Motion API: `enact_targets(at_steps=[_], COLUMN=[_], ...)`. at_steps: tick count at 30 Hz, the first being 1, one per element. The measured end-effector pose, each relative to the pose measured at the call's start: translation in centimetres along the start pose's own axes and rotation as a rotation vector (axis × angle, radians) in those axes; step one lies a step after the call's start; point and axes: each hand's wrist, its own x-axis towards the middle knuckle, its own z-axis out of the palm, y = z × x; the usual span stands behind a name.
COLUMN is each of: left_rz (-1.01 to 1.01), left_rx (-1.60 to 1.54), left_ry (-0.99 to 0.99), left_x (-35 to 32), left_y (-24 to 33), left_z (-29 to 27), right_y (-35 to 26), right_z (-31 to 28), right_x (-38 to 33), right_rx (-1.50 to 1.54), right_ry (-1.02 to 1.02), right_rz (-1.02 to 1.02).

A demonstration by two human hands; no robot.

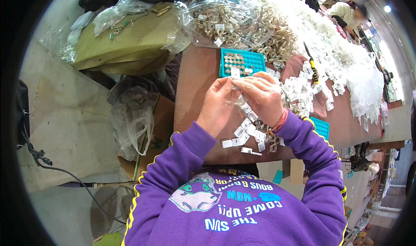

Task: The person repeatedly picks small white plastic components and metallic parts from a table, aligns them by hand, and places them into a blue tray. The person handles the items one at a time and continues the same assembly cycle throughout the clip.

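Observation:
Over the brown tabletop my two hands meet, fingertips pinched around a small white tag (235, 72). My left hand (215, 107) is closed at the tag's lower left side, while the thumb and forefinger of my right hand (263, 96) grip its lower right. Some clear, thin material hangs below the fingers; what it is cannot be made out. Just beyond the hands lies a teal tray (255, 60) with rows of small round metallic pieces in its left part. Loose white tags (239, 132), some with beige cord, are scattered below my right wrist.
A clear bag of beige corded tags (229, 27) stands behind the tray. White tags (299, 92) pile up on the right, with a yellow-black tool (313, 68) among them. Another teal tray (320, 127) lies by my right sleeve. A person (346, 14) sits far right.

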Motion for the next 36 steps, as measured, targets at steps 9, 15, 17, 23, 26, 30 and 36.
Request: enact_targets(at_steps=[9, 15, 17, 23, 26, 30, 36], left_rz=[0.032, 0.017, 0.012, 0.077, 0.083, 0.113, 0.095], left_rx=[0.130, 0.137, 0.146, 0.205, 0.235, 0.260, 0.254], left_ry=[0.029, 0.008, -0.002, 0.004, -0.040, -0.022, -0.047], left_x=[0.2, 0.2, 0.2, 0.1, 0.1, -0.1, -0.3], left_y=[0.4, 0.4, 0.3, 0.0, -0.2, -0.1, 0.0], left_z=[0.2, 0.0, -0.1, 0.1, 0.3, 0.4, 0.4], right_y=[7.9, 9.9, 9.6, 4.3, 2.0, 1.2, 0.9], right_z=[0.3, 1.9, 1.5, -1.3, -0.9, -0.6, -1.1], right_x=[0.2, -1.5, -0.9, 0.6, 1.0, 1.1, 0.9], right_rx=[-0.095, -0.035, 0.002, 0.348, 0.277, 0.329, 0.456], right_ry=[-0.256, -0.210, -0.223, -0.078, -0.059, -0.042, -0.145], right_rz=[0.432, 0.333, 0.373, 0.384, 0.340, 0.399, 0.544])
